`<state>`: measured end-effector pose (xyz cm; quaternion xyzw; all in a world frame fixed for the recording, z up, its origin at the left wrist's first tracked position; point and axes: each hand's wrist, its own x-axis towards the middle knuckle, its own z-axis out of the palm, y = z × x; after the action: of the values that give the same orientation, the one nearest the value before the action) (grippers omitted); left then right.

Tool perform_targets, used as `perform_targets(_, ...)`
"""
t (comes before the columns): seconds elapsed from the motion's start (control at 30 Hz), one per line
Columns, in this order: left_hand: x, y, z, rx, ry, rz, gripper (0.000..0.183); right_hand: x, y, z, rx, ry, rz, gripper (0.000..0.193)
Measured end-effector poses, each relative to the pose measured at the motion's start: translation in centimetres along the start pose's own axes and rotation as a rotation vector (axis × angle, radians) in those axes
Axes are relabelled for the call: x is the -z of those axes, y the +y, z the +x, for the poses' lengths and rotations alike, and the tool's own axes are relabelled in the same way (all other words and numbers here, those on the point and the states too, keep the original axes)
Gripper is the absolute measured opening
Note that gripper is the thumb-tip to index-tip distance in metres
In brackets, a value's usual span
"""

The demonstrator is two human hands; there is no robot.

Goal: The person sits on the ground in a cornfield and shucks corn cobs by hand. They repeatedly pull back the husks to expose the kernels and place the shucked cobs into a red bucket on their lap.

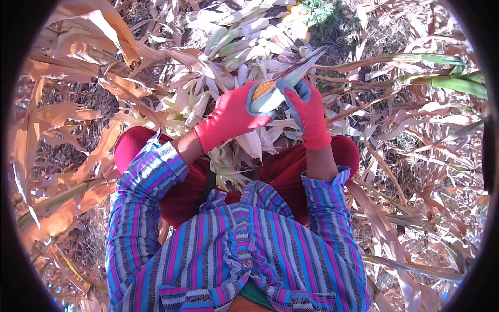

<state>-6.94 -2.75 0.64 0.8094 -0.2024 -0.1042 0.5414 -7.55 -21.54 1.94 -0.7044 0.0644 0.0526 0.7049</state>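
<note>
Both my hands wear red gloves with grey palms and fingers. Between them, above my knees, is an ear of corn (263, 89) with part of its yellow kernels bare. Pale green husk (299, 73) still wraps its right side and runs to a dry tip at the upper right. My left hand (236, 112) is closed around the left, bare end of the ear. My right hand (305, 109) pinches the husk, thumb and fingers pressed together near the middle of the ear. Loose pale husks (252, 143) lie below my hands, between my legs.
Stripped husks (234, 41) are heaped on the ground ahead of me. Some yellow corn (299, 15) shows at the far top beside a green plant (319, 11). Tall dry corn leaves (67, 117) crowd my left. Dry stalks and a green leaf (457, 86) reach in from the right.
</note>
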Motion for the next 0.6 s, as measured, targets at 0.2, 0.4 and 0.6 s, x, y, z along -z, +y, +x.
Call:
perform_targets(0.2,0.1,-0.9,0.0,0.083,0.008,0.017,0.073,0.4,0.4,-0.1,-0.044,-0.038,-0.135,0.019)
perform_targets(0.4,0.2,-0.4,0.0,0.038,0.032,0.143,0.072,0.6,0.0,-0.3,-0.001,-0.055,-0.133,0.016)
perform_targets(0.6,1.2,1.8,0.7,0.066,0.023,0.716,0.074,-0.1,0.8,-0.3,-0.027,0.029,-0.080,0.017)
